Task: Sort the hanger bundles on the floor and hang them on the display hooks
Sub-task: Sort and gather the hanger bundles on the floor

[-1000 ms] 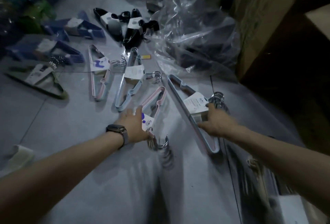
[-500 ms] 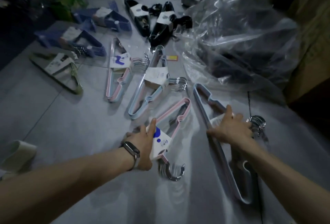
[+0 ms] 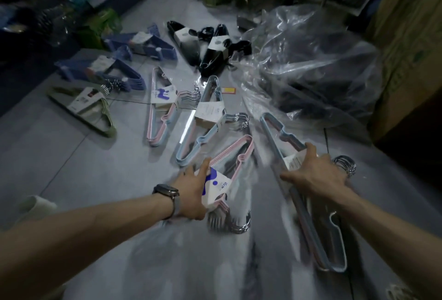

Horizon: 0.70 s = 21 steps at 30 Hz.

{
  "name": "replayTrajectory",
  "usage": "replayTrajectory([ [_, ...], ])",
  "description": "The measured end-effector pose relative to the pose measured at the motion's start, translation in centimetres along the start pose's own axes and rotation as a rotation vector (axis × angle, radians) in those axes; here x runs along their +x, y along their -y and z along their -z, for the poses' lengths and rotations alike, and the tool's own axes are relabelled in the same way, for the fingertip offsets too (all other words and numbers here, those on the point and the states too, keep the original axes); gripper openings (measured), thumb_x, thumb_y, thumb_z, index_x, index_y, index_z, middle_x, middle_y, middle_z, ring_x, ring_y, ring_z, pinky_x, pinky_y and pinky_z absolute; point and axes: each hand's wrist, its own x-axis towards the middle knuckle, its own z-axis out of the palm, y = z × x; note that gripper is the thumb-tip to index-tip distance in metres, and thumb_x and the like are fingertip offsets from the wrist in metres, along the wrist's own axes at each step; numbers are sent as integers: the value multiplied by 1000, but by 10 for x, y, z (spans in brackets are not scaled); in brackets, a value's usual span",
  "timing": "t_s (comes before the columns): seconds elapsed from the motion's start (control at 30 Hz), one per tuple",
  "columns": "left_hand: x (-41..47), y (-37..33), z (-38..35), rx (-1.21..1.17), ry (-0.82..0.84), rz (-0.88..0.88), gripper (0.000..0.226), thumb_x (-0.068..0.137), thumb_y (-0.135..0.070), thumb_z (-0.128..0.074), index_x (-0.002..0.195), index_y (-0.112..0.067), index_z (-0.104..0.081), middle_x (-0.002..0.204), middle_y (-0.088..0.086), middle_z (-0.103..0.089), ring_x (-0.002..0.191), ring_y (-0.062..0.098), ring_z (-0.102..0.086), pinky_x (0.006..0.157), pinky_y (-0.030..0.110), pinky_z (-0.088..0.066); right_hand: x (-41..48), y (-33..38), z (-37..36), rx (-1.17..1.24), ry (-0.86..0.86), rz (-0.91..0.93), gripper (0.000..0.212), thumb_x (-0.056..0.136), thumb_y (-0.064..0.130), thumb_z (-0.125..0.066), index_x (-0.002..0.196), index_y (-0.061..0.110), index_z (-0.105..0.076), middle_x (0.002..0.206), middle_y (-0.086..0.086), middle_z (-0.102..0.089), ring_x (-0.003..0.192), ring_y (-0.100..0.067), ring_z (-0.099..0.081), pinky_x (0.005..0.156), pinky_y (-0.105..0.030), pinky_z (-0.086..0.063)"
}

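On glossy grey floor tiles: left hand, fingers clamped on the pink wire-hanger bundle at its paper sleeve; right hand, fingers curled round the slim blue bundle.

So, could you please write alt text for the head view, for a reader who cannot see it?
Left hand grips a pink hanger bundle, right hand a blue hanger bundle. More bundles and a clear plastic bag lie on the floor beyond.

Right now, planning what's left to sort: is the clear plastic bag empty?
Not empty: dark shapes show through the clear plastic bag; which items, cannot tell.
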Motion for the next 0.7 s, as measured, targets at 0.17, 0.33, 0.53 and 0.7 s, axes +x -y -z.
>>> replayTrajectory([
  [0.17, 5, 4, 24, -101, -101, 8, 138, 66, -34, -88, 162, -21, 9, 149, 18, -31, 127, 36, -49, 94, 38, -51, 5, 34, 29, 83, -30, 27, 126, 51, 83, -72, 152, 28, -20, 140, -23, -55, 119, -47, -60, 99, -57, -52],
  [0.33, 12, 10, 48, -234, -297, 90, 134, 55, -44, -89, 157, -28, -3, 136, 7, -29, 129, 28, -36, 94, 52, -53, 40, 93, 63, 37, -32, 118, 137, 36, 95, -61, 150, 34, -17, 139, -22, -56, 109, -43, -65, 95, -59, -55],
  [0.53, 3, 27, 89, -419, -432, 148, 115, 54, -46, -87, 147, -25, -22, 131, 10, -33, 127, 31, -39, 99, 46, -50, 42, 169, 124, 55, -21, 116, 106, 73, 65, -83, 145, 4, -35, 136, -21, -57, 109, -37, -61, 88, -38, -55],
  [0.7, 10, 57, 126, -403, -505, 237, 114, 45, -61, -76, 141, -26, -24, 128, 8, -34, 125, 32, -39, 94, 60, -51, 72, 228, 108, 208, 44, 100, 102, 50, 74, -84, 125, 8, -64, 130, -16, -61, 100, -29, -61, 70, -29, -50],
])
